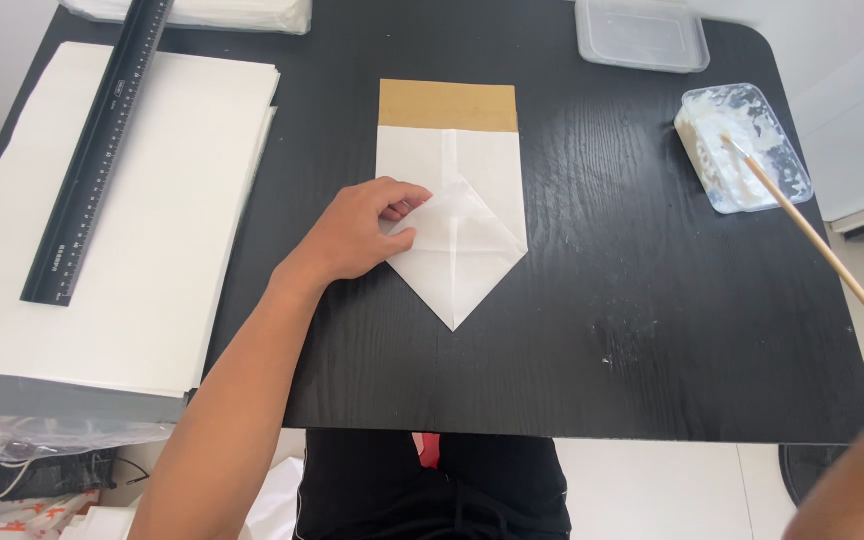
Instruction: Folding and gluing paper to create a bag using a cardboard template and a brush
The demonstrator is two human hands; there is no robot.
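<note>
Looking down on the black table (602,330), and there's plenty of bare surface along the near edge and across the right half, from the folded sheet out toward the right edge. The white folded paper (452,215) lies in the middle, its point aimed at the near edge, with a brown card strip (448,105) showing above its top, toward the far edge. The left hand (357,232) rests on the paper's left side, fingers curled, thumb and fingertips pinching the upturned flap at the fold. It's a light, nearly closed pinch on that flap alone.

The left edge is crowded: a stack of white sheets (152,250) overhangs it, with a long black ruler (97,150) lying across the stack. Near the far right corner sits a clear lid (642,35), and just beside the right edge a clear tub of white paste (742,145) with a wooden stick (812,235) resting in it, handle jutting out past the edge.

The right hand isn't visible; only a blurred bit of forearm shows at the lower right corner, off the table, so its grip can't be told.
</note>
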